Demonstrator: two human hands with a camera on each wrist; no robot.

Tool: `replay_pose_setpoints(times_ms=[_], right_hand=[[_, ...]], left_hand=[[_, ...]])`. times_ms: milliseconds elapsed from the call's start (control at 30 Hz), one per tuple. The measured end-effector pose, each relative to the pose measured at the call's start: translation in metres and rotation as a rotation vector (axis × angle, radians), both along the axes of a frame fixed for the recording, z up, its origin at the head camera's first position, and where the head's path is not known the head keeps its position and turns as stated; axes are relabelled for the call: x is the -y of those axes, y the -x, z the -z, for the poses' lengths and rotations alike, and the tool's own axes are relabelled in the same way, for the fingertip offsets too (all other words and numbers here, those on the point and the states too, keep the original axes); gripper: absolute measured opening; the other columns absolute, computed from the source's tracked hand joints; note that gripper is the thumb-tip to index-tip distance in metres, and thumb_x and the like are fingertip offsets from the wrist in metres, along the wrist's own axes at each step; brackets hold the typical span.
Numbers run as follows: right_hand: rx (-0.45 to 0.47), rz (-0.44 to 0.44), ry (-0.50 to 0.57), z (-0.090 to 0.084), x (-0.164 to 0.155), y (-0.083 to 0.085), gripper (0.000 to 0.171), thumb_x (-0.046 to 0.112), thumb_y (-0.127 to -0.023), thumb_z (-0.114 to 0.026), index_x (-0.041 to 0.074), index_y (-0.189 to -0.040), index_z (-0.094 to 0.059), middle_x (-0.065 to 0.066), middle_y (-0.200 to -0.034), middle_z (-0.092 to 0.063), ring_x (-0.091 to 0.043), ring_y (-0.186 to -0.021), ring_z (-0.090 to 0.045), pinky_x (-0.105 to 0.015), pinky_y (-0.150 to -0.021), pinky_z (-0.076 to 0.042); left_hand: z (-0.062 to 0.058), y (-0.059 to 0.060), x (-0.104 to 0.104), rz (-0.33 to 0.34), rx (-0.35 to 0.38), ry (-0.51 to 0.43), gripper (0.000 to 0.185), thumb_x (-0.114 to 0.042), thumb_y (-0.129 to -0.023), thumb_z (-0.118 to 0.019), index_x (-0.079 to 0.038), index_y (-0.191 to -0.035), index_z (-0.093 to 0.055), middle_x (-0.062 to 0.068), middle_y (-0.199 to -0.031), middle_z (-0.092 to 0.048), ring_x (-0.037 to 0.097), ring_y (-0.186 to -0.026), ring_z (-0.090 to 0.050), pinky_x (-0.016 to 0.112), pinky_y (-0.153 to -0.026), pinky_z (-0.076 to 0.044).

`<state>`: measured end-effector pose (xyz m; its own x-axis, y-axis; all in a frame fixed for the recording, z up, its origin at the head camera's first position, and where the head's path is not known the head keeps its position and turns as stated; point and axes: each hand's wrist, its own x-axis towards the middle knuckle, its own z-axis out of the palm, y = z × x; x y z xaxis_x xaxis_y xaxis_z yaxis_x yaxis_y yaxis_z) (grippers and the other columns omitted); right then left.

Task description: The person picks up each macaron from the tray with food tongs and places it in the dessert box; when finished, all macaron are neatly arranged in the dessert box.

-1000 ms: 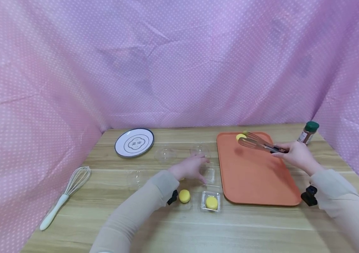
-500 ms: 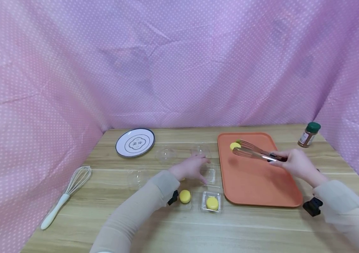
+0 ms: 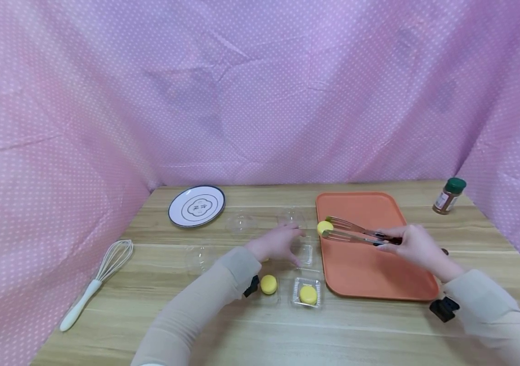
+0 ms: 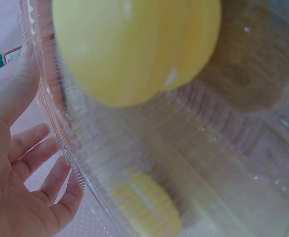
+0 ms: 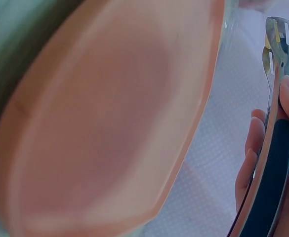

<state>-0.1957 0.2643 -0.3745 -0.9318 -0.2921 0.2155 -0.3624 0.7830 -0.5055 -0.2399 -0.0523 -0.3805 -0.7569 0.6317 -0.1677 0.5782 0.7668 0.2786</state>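
Plate (image 3: 196, 205) back left, whisk (image 3: 96, 281) before it, tray (image 3: 374, 269) right, jar (image 3: 449, 195) behind tray.

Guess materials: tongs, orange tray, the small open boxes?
Tongs: likely polished steel, given the mirror glints, with a dark grip, probably plastic or rubber. Orange tray: looks like matte moulded plastic, evenly coloured with a rounded raised rim. Small box under the left hand: thin clear plastic, see-through with ribbed walls; so is the box holding a yellow cake.
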Motion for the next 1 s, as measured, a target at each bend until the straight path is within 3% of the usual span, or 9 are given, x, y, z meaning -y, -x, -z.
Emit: replay_pose_setpoints(times_ms=[400, 700, 1000], right_hand=[[0.037, -0.042, 0.001, 0.003, 0.017, -0.004, 0.037, 0.013, -0.078, -0.076, -0.003, -0.11, -0.069, -0.014, -0.089, -0.073, -0.003, -0.056, -0.046, -0.02, -0.046, -0.035], [0.038, -0.064, -0.024, 0.007, 0.028, -0.004, 0.03, 0.012, -0.078, -0.075, 0.0, -0.106, -0.071, -0.001, -0.074, -0.069, -0.002, -0.049, -0.038, -0.019, -0.042, -0.031], [0.058, -0.084, -0.045, 0.008, 0.037, -0.004, 0.03, 0.012, -0.08, -0.074, 0.002, -0.108, -0.071, 0.002, -0.065, -0.065, -0.002, -0.044, -0.028, -0.018, -0.04, -0.023]], left_hand=[[0.003, 0.001, 0.001, 0.011, -0.006, -0.011, 0.079, -0.038, -0.068, -0.082, -0.012, -0.135, -0.05, 0.003, -0.138, -0.048, 0.022, -0.133, -0.04, 0.034, -0.114, -0.031], [0.004, 0.003, 0.001, 0.01, -0.003, -0.029, 0.081, -0.04, -0.067, -0.082, -0.012, -0.136, -0.049, 0.002, -0.137, -0.05, 0.02, -0.131, -0.042, 0.036, -0.116, -0.027], [0.008, 0.005, 0.002, 0.015, -0.01, -0.038, 0.082, -0.041, -0.066, -0.083, -0.01, -0.134, -0.05, 0.002, -0.135, -0.051, 0.019, -0.127, -0.046, 0.033, -0.112, -0.034]])
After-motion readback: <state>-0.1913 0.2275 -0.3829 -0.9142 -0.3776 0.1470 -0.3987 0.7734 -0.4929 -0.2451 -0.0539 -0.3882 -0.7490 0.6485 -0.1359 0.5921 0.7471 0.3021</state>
